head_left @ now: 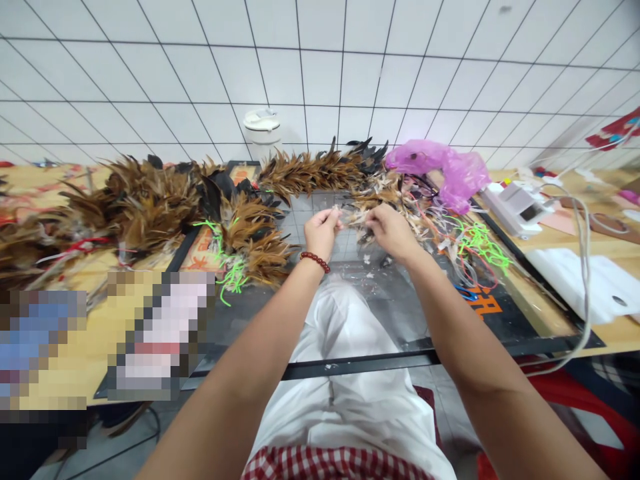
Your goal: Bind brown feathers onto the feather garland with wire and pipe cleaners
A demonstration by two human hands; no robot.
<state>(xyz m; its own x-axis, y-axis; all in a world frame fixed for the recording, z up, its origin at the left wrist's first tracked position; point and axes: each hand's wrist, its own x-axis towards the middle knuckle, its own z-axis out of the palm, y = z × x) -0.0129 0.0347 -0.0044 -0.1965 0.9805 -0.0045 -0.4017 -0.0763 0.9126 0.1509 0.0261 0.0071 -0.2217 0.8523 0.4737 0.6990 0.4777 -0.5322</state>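
Over the dark glass panel (400, 313), my left hand (321, 232) is closed in a pinch, with a small whitish bit showing at its fingertips. My right hand (393, 232) also has its fingers pressed together, close to a pile of loose brown and pale feathers (383, 190). What it grips is too small to make out. The two hands are slightly apart, with thin pale wisps between them. Behind them lies a brown feather garland (310, 172) with black tips. A brown feather bundle (257, 233) with bright green strings (233, 273) lies left of my left hand.
A pink plastic bag (440, 167) and tangled green strings (483, 247) lie right of my hands. Further right are a white device (520, 207), a white cable (586, 267) and a white packet (590, 283). More feather bundles (140, 200) cover the left; a white lidded container (263, 133) stands behind.
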